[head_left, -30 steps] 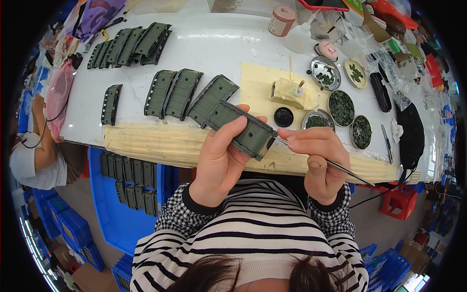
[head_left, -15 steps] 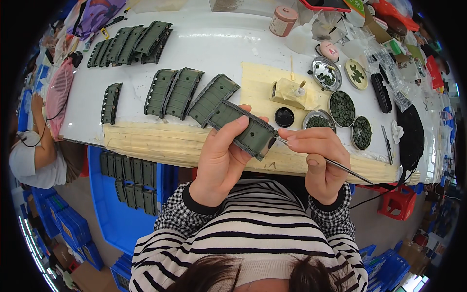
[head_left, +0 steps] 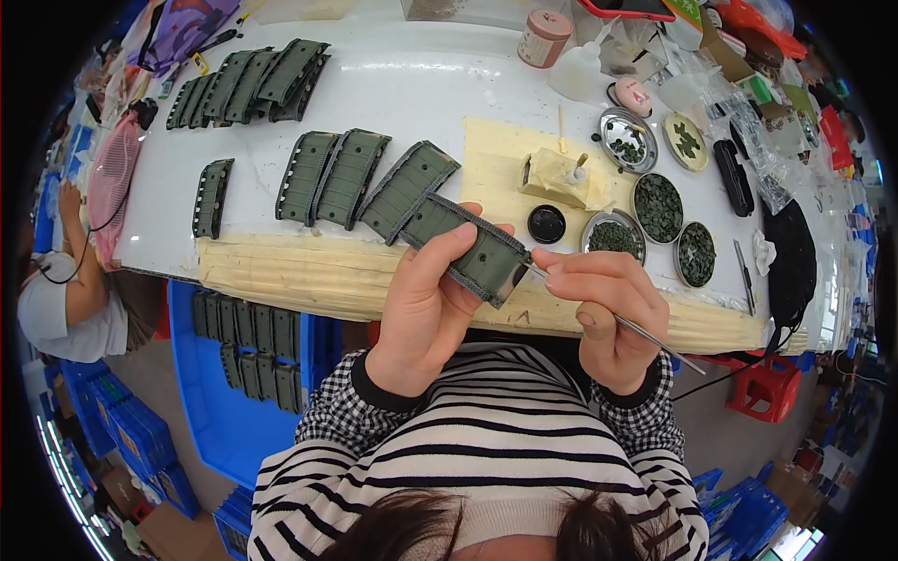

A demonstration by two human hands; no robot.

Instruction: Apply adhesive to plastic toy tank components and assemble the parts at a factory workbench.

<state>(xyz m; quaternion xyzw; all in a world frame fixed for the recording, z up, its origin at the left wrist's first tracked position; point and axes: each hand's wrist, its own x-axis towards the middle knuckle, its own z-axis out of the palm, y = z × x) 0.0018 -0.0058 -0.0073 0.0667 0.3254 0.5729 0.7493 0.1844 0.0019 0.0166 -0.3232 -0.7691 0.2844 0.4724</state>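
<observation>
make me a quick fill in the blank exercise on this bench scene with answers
The left hand grips a curved green piece, while the thin metal tool is held by the ____.
The bin holding two rows of dark green pieces is coloured ____.
In the picture, the pink jar stands to the ____ of the white bottle.
The plastic stool is coloured ____.

Missing words: right hand; blue; left; red.

The thin tool in the right hand seemingly slants more steeply now.
</observation>
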